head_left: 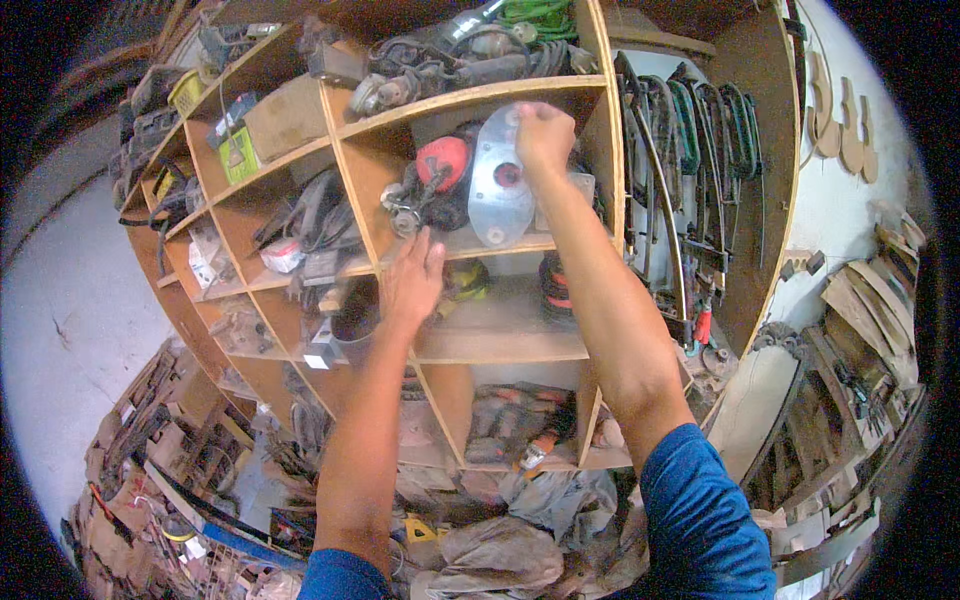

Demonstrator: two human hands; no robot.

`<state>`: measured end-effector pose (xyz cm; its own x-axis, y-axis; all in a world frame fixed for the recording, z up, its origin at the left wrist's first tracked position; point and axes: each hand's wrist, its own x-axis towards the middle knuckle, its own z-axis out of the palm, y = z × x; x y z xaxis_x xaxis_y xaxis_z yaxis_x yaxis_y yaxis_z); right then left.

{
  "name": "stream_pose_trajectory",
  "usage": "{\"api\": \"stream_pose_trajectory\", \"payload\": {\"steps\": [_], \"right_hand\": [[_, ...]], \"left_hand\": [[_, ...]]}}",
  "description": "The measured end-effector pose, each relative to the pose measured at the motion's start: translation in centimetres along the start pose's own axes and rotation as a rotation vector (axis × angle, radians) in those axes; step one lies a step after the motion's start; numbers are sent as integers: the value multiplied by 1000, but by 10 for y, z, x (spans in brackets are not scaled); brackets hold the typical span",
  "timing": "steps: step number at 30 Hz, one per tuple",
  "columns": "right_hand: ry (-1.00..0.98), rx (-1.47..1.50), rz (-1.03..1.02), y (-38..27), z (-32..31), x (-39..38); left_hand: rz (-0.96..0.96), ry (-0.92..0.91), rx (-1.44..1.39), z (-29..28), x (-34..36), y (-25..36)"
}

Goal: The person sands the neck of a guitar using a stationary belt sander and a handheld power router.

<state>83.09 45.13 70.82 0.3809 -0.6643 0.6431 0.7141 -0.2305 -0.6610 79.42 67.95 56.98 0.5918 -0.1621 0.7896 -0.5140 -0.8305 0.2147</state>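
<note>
My right hand (pixel 543 140) grips the top of a pale silvery plate (pixel 498 210) with rounded edges, small holes and a dark-red centre opening, held upright in a middle cubby. Behind and left of it sit a red-and-black power tool (pixel 440 160) and a small dusty metal fitting (pixel 403 218). My left hand (pixel 412 280) is raised at the cubby's lower front edge, fingers extended just below that fitting; whether it touches the shelf is unclear.
A wooden cubby shelf (pixel 500 340) holds tools, cords and boxes. Clamps (pixel 690 160) hang at right, wooden templates (pixel 830 120) on the wall. Stacked offcuts (pixel 140 480) lie at lower left, dusty crumpled sheeting (pixel 500 550) below the shelf.
</note>
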Motion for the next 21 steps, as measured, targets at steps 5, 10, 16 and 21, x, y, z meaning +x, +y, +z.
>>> {"api": "stream_pose_trajectory", "payload": {"steps": [5, 10, 16, 21], "right_hand": [[-128, -29, 1, 7, -16, 7], [-376, 130, 118, -6, -22, 2], [-417, 354, 179, 3, -13, 0], [-288, 298, 104, 11, -14, -2]], "left_hand": [[-93, 182, -103, -7, 20, 18], [39, 583, -18, -12, 56, 33], [66, 546, -456, -17, 85, 39], [381, 636, -110, -19, 90, 56]]}}
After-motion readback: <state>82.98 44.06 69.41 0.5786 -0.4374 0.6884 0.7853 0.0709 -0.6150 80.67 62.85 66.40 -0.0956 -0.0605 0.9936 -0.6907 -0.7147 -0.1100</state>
